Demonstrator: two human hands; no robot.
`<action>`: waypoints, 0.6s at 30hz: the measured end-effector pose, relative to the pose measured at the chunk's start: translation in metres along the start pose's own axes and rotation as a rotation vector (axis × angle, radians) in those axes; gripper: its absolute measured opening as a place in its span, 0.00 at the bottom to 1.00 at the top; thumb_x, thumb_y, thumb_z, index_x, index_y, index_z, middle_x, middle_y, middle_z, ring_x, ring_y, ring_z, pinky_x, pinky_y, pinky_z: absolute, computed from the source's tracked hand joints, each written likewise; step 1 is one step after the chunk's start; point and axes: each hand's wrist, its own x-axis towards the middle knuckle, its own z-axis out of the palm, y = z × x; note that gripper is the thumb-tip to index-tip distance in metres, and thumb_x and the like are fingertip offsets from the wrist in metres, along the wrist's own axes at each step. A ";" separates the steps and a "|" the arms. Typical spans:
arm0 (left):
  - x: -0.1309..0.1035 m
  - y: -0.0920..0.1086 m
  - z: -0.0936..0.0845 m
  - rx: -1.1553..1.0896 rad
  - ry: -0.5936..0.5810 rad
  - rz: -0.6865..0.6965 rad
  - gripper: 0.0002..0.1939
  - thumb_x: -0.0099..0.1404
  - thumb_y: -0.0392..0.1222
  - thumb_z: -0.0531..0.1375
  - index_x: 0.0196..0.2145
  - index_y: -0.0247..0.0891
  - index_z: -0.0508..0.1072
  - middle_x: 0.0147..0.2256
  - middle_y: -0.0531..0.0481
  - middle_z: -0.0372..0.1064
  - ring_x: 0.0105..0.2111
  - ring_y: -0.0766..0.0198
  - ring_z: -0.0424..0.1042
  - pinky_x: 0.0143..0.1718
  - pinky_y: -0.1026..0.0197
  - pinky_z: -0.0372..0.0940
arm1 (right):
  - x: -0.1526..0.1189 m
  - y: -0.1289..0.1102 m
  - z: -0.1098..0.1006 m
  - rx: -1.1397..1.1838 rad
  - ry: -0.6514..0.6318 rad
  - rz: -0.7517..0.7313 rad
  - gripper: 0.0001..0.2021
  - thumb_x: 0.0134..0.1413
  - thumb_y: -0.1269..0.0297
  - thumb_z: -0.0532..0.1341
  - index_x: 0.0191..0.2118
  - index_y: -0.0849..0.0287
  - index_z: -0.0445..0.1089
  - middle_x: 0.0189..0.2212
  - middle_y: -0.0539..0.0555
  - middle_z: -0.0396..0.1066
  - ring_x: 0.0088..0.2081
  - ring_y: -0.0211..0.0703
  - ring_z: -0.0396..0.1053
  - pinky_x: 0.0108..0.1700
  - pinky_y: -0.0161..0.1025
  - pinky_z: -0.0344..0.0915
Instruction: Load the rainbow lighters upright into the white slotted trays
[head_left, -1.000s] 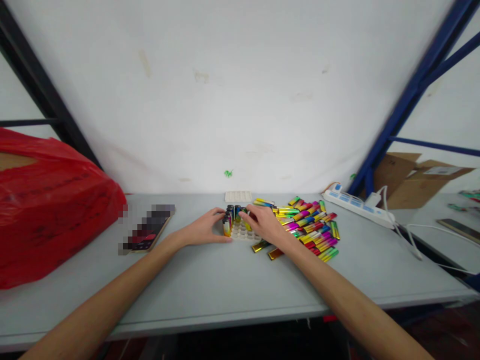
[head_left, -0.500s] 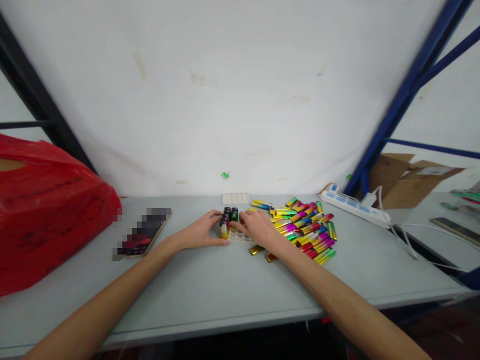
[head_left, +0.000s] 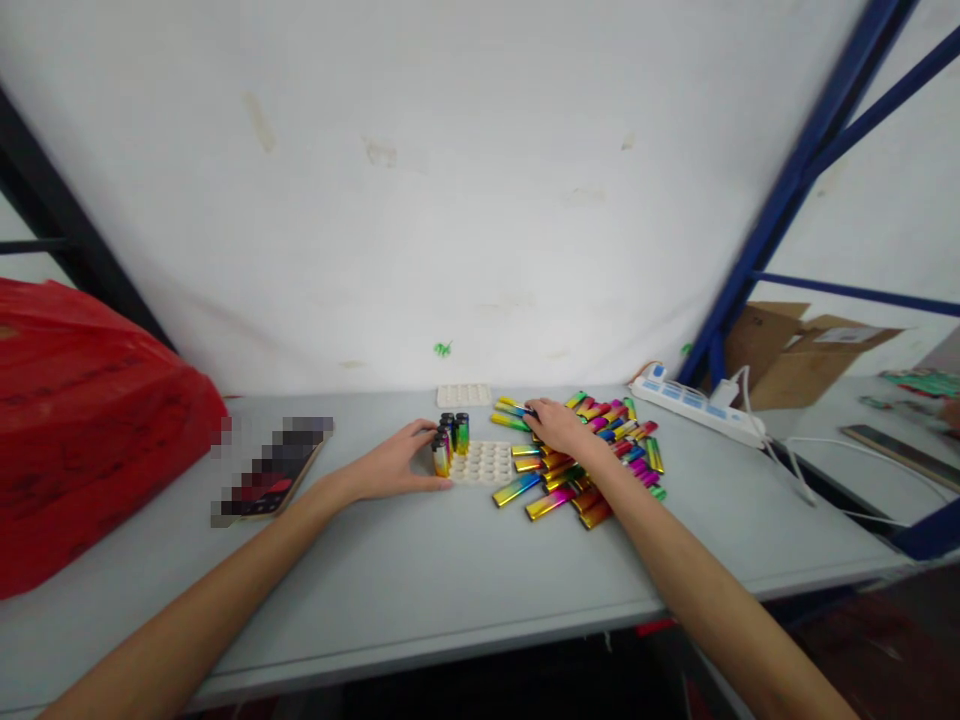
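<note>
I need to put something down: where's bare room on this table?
Bare table lies between the phone and left hand, and from the tray to the near edge. It's crowded right of the tray: lighters lie heaped around the right hand.

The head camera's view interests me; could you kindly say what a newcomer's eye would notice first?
The heap of shiny, colourful lighters by the right hand probably comes first, then the big red bag at the far left. Between them, the left hand curves beside upright lighters at the left end of the nearer pale tray.
</note>
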 end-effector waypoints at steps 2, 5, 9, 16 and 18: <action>0.000 0.000 0.000 -0.001 0.006 -0.005 0.42 0.58 0.69 0.70 0.60 0.36 0.74 0.64 0.36 0.66 0.64 0.38 0.68 0.69 0.45 0.63 | 0.001 -0.002 -0.002 -0.006 -0.004 -0.006 0.16 0.75 0.61 0.54 0.58 0.61 0.73 0.54 0.65 0.77 0.54 0.53 0.76 0.57 0.45 0.66; -0.001 0.002 0.000 -0.008 0.014 -0.023 0.43 0.57 0.69 0.71 0.60 0.37 0.75 0.64 0.36 0.67 0.64 0.38 0.68 0.69 0.44 0.63 | 0.000 -0.007 -0.007 -0.003 0.012 -0.023 0.14 0.72 0.59 0.59 0.56 0.59 0.73 0.52 0.63 0.77 0.51 0.52 0.76 0.53 0.43 0.67; -0.002 0.001 0.000 -0.016 0.013 -0.024 0.43 0.58 0.69 0.71 0.60 0.37 0.75 0.64 0.37 0.67 0.64 0.38 0.69 0.69 0.45 0.63 | -0.002 -0.010 -0.010 0.005 0.007 -0.063 0.14 0.69 0.61 0.63 0.56 0.57 0.73 0.51 0.61 0.78 0.51 0.51 0.76 0.52 0.41 0.67; -0.002 0.001 -0.001 -0.008 -0.003 -0.010 0.42 0.59 0.68 0.70 0.62 0.38 0.73 0.64 0.37 0.66 0.64 0.40 0.68 0.69 0.45 0.62 | -0.005 -0.012 -0.009 0.001 -0.021 -0.112 0.10 0.67 0.61 0.65 0.50 0.58 0.77 0.50 0.63 0.76 0.51 0.53 0.75 0.52 0.45 0.68; -0.002 0.002 -0.001 -0.015 -0.003 -0.015 0.42 0.59 0.68 0.70 0.62 0.38 0.73 0.64 0.37 0.67 0.64 0.39 0.68 0.70 0.45 0.62 | -0.005 -0.012 -0.008 0.050 0.026 -0.116 0.09 0.66 0.63 0.66 0.48 0.59 0.77 0.51 0.63 0.75 0.52 0.54 0.75 0.54 0.46 0.68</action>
